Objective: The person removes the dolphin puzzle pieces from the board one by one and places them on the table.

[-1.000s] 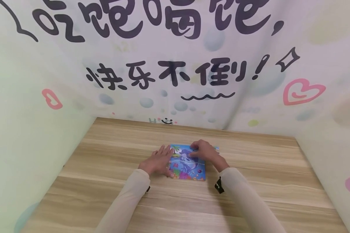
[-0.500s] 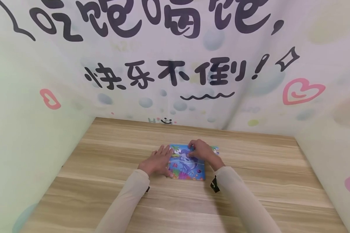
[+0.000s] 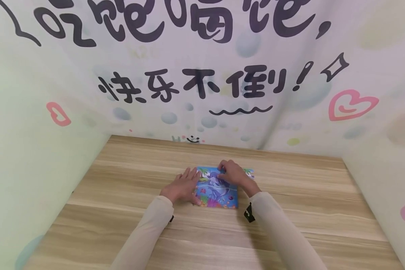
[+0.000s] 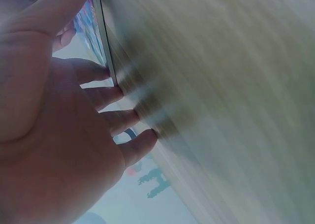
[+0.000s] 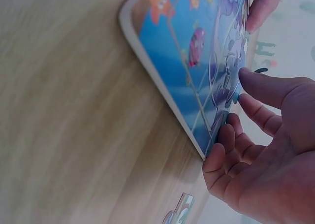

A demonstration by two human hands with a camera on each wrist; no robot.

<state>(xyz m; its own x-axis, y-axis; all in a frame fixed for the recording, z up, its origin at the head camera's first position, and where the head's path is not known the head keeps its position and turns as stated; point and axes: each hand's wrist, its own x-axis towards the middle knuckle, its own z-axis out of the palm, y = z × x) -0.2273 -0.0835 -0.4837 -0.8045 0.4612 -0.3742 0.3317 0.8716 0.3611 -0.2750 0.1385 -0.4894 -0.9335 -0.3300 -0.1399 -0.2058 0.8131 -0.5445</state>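
Observation:
A flat square jigsaw puzzle (image 3: 217, 193) with a bright blue sea picture and a purple dolphin lies on the table. My left hand (image 3: 183, 186) rests along its left edge, fingers spread, with the thumb near the front left corner. At the back right part of the puzzle is my right hand (image 3: 234, 174). In the right wrist view, the right hand's thumb and index finger pinch a small blue puzzle piece (image 5: 236, 93), mostly hidden; its other fingers curl at the puzzle's edge. A separate palm-tree puzzle piece (image 3: 249, 173) lies right of the puzzle, partly behind the right wrist.
The wood-grain table (image 3: 128, 225) reaches back to a white printed wall cloth (image 3: 189, 123) with dark lettering. Pale side walls stand left and right of the table. Both forearms, in light sleeves, come in from the front.
My right hand has shifted slightly left over the puzzle, and more of the palm-tree piece shows beside its wrist. My left hand has stayed at the left edge.

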